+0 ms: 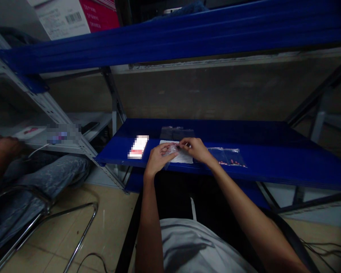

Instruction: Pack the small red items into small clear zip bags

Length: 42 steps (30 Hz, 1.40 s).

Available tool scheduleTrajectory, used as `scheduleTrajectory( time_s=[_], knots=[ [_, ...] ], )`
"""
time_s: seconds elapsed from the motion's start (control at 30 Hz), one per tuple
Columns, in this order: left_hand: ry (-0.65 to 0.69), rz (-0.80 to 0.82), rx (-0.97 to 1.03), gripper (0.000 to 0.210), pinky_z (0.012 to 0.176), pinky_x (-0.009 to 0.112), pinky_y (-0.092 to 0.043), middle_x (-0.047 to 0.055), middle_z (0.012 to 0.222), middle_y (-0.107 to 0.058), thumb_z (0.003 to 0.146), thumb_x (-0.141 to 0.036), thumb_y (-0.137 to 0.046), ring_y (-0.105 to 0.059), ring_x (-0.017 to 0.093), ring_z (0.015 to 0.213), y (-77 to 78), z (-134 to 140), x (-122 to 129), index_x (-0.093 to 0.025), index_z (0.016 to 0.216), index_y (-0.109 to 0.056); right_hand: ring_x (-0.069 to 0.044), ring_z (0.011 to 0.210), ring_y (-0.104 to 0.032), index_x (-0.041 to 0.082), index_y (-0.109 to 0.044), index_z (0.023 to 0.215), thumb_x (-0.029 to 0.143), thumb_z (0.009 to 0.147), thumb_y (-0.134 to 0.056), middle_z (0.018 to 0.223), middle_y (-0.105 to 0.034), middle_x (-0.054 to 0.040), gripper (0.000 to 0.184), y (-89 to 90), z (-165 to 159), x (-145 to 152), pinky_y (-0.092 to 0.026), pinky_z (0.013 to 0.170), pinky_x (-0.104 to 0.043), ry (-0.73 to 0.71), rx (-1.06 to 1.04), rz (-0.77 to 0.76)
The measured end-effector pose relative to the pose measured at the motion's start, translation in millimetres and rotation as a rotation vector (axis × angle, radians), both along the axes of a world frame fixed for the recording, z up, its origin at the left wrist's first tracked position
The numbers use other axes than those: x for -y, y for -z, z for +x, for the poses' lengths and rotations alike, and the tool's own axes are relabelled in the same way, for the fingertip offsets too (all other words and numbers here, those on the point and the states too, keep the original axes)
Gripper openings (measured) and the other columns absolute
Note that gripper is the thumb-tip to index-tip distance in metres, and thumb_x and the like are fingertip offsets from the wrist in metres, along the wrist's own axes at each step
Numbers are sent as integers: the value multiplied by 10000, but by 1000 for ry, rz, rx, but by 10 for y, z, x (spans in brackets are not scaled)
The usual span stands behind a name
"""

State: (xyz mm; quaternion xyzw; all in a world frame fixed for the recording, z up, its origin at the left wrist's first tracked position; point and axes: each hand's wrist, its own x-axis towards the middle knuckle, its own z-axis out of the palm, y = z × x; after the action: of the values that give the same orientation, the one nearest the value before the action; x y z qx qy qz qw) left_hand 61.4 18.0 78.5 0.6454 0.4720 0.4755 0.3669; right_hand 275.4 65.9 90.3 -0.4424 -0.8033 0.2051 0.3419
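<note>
My left hand (158, 157) is closed on a clear plastic bag (170, 151), thumb on the near side, above a white sheet (184, 156) on the blue shelf. My right hand (195, 148) is just right of it, its fingers pinched over small pinkish-red pieces (174, 144) by the bag's mouth. What sits between those fingertips is too small to make out. To the right of my right hand lie clear zip bags (227, 157) with several small red beads inside. More clear bags (176, 132) lie flat behind the sheet.
A lit phone (139, 146) lies left of my hands on the blue shelf (272, 151). An upper blue beam (170, 38) crosses in front of me. At the left are a shelf post (53, 110), a person's hand (5, 148) and a metal-framed chair (85, 223).
</note>
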Motion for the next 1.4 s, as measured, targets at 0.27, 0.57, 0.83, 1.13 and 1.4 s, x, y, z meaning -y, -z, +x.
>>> scheduleTrajectory(
  time_s=[0.27,0.57,0.83,1.13,1.4],
  knots=[
    [-49,-18,29,508,891,363,-608,105,1047,-792,763,-378,-880,-743,237,987,8,-34,2,-175,1210,-751,-206,871,-658,180,-799,1021,141,946,-628,986,-697,-104,191,423,-84,-73,-458,820,-274,62,231,67],
    [-45,-27,57,498,879,354,-593,122,1081,-786,763,-401,-876,-736,249,999,32,-51,-8,-163,1183,-754,-194,866,-660,163,-774,999,107,939,-623,987,-698,-98,172,415,-156,-130,-441,813,-253,60,310,27],
    [-28,-37,93,536,896,361,-579,123,1079,-789,747,-414,-892,-739,249,978,71,-41,-25,-163,1201,-757,-210,889,-661,157,-719,923,111,945,-574,949,-726,-105,154,364,-140,-98,-447,821,-275,26,143,62],
    [73,-27,128,498,928,357,-576,99,1091,-799,761,-386,-888,-743,248,1008,34,-3,-20,-194,1206,-771,-202,812,-674,183,-702,919,298,944,-610,846,-750,-50,149,-12,-139,41,-459,748,-289,-62,-214,-50],
    [122,-28,207,540,977,392,-582,118,1083,-802,719,-359,-919,-758,260,1017,75,59,-32,-162,1198,-768,-215,869,-676,190,-791,899,313,956,-612,914,-764,-75,224,-144,-154,66,-454,791,-307,-150,-56,5]
  ],
)
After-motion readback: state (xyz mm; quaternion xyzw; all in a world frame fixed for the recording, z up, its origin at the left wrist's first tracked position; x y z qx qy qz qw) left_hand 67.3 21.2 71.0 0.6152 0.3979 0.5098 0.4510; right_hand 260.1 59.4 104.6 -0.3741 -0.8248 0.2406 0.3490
